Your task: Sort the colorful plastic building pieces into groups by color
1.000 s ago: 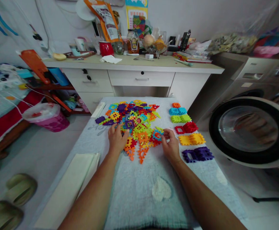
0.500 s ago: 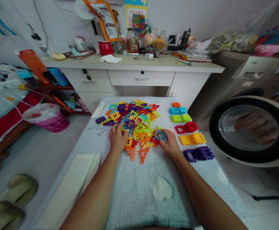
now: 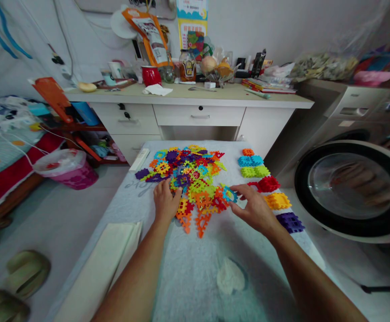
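A loose pile of interlocking plastic building pieces [image 3: 199, 185], in mixed colours, covers the middle of the cloth-covered table. My right hand [image 3: 253, 206] pinches a blue square building piece [image 3: 229, 194] between thumb and fingers at the pile's right edge. At the left side of the pile, my left hand [image 3: 166, 201] rests with thumb and fingers apart, touching the edge pieces. To the right are stacks sorted by colour: orange [image 3: 248, 152], blue [image 3: 250, 160], green [image 3: 255, 171], red [image 3: 269, 184], yellow [image 3: 278, 201] and purple [image 3: 290, 222]. My right hand partly covers the nearer stacks.
A folded white cloth or board [image 3: 104, 259] lies on the table's left side. Behind stands a white desk [image 3: 199, 114] with jars and packets on top. A washing machine [image 3: 349, 188] with its door ajar is at right; a pink bin [image 3: 69, 172] stands left.
My right hand has shifted right and carries the blue piece slightly away from the pile, towards the sorted stacks. My left hand stays at the pile's left side. The view has tilted slightly upward.
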`<state>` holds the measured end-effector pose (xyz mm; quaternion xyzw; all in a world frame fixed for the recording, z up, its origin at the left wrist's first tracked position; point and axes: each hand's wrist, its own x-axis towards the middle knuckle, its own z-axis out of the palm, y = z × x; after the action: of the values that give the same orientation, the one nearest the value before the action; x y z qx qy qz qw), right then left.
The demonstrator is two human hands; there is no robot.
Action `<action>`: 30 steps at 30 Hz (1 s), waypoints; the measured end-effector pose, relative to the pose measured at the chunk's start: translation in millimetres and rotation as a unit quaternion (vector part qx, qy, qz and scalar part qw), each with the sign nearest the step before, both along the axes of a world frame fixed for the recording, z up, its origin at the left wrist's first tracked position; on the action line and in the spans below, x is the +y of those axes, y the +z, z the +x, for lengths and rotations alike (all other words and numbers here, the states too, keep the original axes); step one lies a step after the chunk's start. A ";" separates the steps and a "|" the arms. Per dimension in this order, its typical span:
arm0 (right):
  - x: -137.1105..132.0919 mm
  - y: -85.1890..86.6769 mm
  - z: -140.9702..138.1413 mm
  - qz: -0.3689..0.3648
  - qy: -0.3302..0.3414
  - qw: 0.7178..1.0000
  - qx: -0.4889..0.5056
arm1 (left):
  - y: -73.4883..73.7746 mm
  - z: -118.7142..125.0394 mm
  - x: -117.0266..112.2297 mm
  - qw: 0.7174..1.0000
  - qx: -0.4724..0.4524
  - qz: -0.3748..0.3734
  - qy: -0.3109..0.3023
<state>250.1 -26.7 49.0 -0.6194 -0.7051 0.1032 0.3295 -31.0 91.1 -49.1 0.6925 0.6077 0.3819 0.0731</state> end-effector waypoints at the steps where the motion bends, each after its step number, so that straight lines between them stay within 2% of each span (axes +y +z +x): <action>1: 0.9 13.1 5.6 -0.002 0.012 1.000 -0.009 | -0.8 -0.2 0.1 1.000 -0.003 0.001 0.004; 3: 10.0 36.9 21.1 -0.010 0.030 0.999 -0.038 | -2.5 -0.2 0.5 1.000 -0.011 -0.001 0.011; 6: 41.5 62.3 54.3 -0.029 0.042 0.993 -0.106 | -4.0 0.2 1.3 1.000 -0.016 -0.014 0.009; 9: 87.1 73.7 94.2 -0.048 0.041 0.986 -0.155 | -3.8 1.1 1.6 1.000 -0.008 -0.024 0.011; 11: 118.4 74.4 119.2 -0.058 0.007 0.980 -0.191 | -3.3 1.5 1.3 1.000 -0.002 -0.027 0.016; 14: 156.5 65.6 144.2 -0.083 -0.058 0.961 -0.257 | -3.0 1.4 0.6 1.000 0.002 -0.024 0.019; 18: 183.4 40.7 148.8 -0.156 -0.103 0.929 -0.321 | -3.1 -0.8 -0.3 1.000 0.001 -0.013 0.002; 23: 194.5 12.7 142.9 -0.198 -0.093 0.913 -0.345 | -1.0 -3.1 -1.0 1.000 -0.008 -0.012 -0.010; 30: 201.1 -1.5 150.9 -0.217 -0.095 0.907 -0.349 | 4.2 -2.1 -2.3 1.000 -0.019 -0.017 -0.016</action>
<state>401.1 174.4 47.5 -0.7357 -0.6734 -0.0014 -0.0720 -33.1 88.8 -44.8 0.6932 0.6017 0.3833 0.1029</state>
